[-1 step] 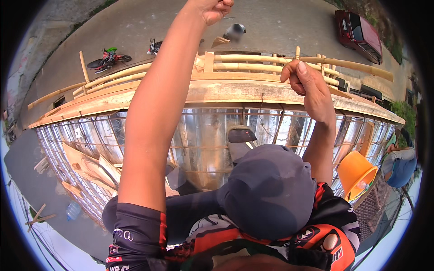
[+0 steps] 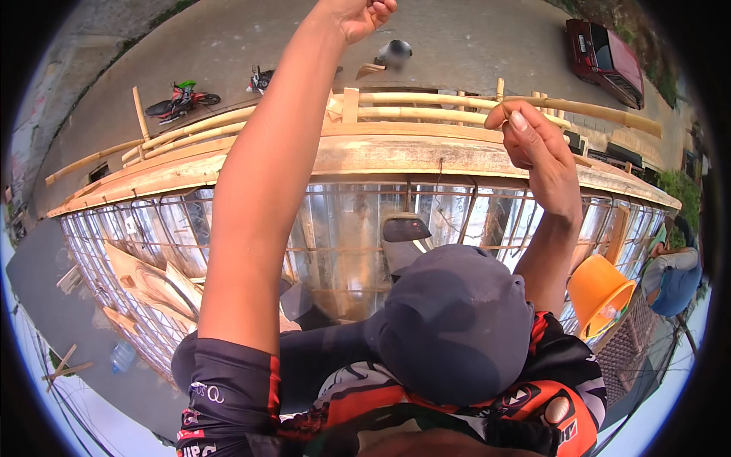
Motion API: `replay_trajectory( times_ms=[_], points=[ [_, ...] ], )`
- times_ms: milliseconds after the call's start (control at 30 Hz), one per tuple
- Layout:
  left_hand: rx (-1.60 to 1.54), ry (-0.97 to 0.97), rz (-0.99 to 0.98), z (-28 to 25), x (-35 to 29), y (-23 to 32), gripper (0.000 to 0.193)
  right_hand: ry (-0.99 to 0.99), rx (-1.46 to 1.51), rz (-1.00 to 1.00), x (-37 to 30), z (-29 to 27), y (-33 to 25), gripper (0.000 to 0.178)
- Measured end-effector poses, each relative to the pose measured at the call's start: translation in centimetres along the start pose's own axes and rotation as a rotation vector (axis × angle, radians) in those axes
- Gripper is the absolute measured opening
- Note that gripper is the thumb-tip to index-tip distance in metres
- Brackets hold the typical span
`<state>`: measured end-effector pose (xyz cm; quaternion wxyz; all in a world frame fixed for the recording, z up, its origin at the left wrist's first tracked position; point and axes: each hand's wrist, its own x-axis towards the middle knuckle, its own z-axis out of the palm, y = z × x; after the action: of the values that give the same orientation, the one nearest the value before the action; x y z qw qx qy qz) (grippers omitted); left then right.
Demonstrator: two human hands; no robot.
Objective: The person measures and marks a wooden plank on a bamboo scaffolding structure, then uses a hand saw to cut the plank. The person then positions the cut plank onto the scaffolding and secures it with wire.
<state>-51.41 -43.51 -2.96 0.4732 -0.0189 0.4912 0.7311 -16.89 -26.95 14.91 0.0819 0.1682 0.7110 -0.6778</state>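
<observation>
My left arm reaches far forward, and my left hand (image 2: 358, 18) is cut off by the top edge. Its visible fingers are curled closed; whatever they hold, if anything, is out of sight. My right hand (image 2: 537, 145) is raised over the right part of a long timber plank (image 2: 403, 154). Its thumb and forefinger pinch together, with perhaps something thin between them, too small to name. Beyond the plank run pale bamboo poles (image 2: 426, 99), behind the right fingertips. On the near side, thin steel bars (image 2: 472, 209) form a grid before shiny metal sheets (image 2: 343, 221).
A rounded dark-grey cloth form (image 2: 457, 324) fills the lower middle. Wood boards (image 2: 148, 286) lie left; an orange bucket (image 2: 598, 293) stands right, near a person in blue (image 2: 674, 282). Far below are a red motorbike (image 2: 183, 103), a red car (image 2: 604, 61) and another person (image 2: 394, 55).
My right hand has shifted slightly right, and its thumb and forefinger have come together in a closer pinch. My left hand has barely moved.
</observation>
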Motion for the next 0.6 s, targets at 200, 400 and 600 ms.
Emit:
replay_trajectory(
  times_ms=[200,400,600],
  points=[
    [-0.196,0.203,-0.093,9.6,-4.3,-7.0,0.07,-0.074,0.61,0.034,8.8,0.1,-1.2,0.043],
    [-0.215,0.089,-0.135,14.0,-14.9,-11.6,0.067,0.027,0.676,0.329,23.2,3.4,5.9,0.041],
    [-0.22,0.255,-0.072,10.9,-13.5,-10.0,0.027,0.117,0.612,0.461,24.7,5.6,11.9,0.032]
  ],
)
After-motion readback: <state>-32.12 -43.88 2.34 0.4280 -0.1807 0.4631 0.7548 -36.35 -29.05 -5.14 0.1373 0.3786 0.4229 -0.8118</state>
